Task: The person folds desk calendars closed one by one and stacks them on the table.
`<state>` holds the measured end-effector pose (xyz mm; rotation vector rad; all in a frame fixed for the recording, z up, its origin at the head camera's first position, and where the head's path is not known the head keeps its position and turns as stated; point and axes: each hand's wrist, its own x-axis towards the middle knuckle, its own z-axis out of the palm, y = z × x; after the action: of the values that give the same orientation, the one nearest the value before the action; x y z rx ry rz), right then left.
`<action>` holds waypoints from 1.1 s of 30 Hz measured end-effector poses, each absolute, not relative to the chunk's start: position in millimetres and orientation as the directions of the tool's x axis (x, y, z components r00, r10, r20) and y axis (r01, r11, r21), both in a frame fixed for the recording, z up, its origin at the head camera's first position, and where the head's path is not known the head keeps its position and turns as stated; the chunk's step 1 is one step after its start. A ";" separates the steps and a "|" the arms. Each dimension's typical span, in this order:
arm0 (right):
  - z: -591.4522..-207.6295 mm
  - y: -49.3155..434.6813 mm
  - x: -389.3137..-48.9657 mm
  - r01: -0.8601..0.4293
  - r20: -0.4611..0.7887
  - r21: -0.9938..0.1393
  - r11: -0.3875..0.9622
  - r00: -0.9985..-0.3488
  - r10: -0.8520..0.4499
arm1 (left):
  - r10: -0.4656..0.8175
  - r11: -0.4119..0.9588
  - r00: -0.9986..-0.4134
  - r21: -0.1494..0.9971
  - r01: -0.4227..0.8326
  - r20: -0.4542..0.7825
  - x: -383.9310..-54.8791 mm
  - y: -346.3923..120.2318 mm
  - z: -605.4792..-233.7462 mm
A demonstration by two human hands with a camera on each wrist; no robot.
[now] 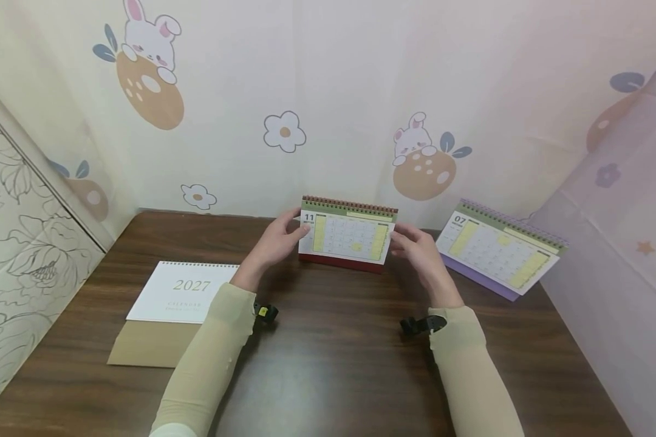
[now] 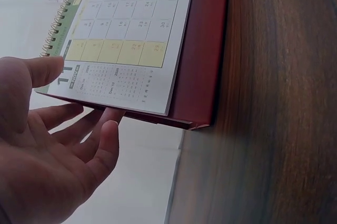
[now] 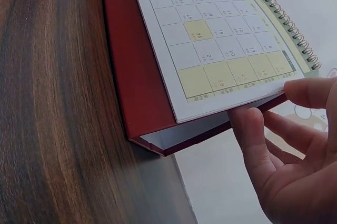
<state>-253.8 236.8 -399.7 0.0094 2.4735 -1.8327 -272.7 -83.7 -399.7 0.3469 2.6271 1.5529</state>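
A red-based desk calendar (image 1: 336, 233), turned to month 11, stands upright at the back middle of the table. My left hand (image 1: 270, 246) grips its left side; in the left wrist view the thumb (image 2: 48, 70) lies at the front near the "11" and the other fingers reach behind the edge. On the opposite side my right hand (image 1: 422, 254) holds the calendar, thumb (image 3: 308, 92) at the page edge and fingers around the back. The red base (image 3: 138, 81) appears to rest on the wood in the right wrist view.
To the right, a purple-based desk calendar (image 1: 497, 250) showing month 07 stands at an angle. A white "2027" calendar (image 1: 169, 294) on a tan base stands at left, partly behind my left sleeve. A patterned curtain (image 1: 339, 73) hangs behind the dark wooden table (image 1: 328, 340).
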 end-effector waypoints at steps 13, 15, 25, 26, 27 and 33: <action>-396.5 235.9 -251.1 0.083 -0.086 -0.975 0.207 -0.996 -0.003 | 0.166 0.373 -0.986 0.925 0.077 0.015 -271.4 -82.1 -398.1; -397.2 234.3 -251.4 0.073 -0.075 -0.978 0.194 -0.997 -0.005 | 0.168 0.356 -0.986 0.932 0.069 0.009 -271.8 -81.4 -398.2; -398.5 231.6 -252.3 0.038 -0.038 -0.987 0.156 -0.999 0.003 | 0.170 0.260 -0.985 0.965 0.038 -0.007 -272.8 -79.9 -394.0; -397.8 231.4 -252.1 0.036 -0.037 -0.988 0.147 -0.999 0.000 | 0.175 0.248 -0.984 0.968 0.036 -0.008 -272.4 -79.7 -393.1; -397.1 231.2 -251.9 0.033 -0.034 -0.990 0.138 -0.999 -0.006 | 0.180 0.235 -0.984 0.971 0.037 -0.006 -271.9 -79.5 -392.0; -393.4 228.2 -251.6 0.029 -0.033 -0.995 0.093 -0.999 -0.037 | 0.204 0.182 -0.979 0.982 0.041 0.003 -269.0 -79.1 -388.3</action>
<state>-251.6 228.2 -393.4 -0.0084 2.2854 -2.0827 -269.0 -79.1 -388.3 0.2420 2.3136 1.9154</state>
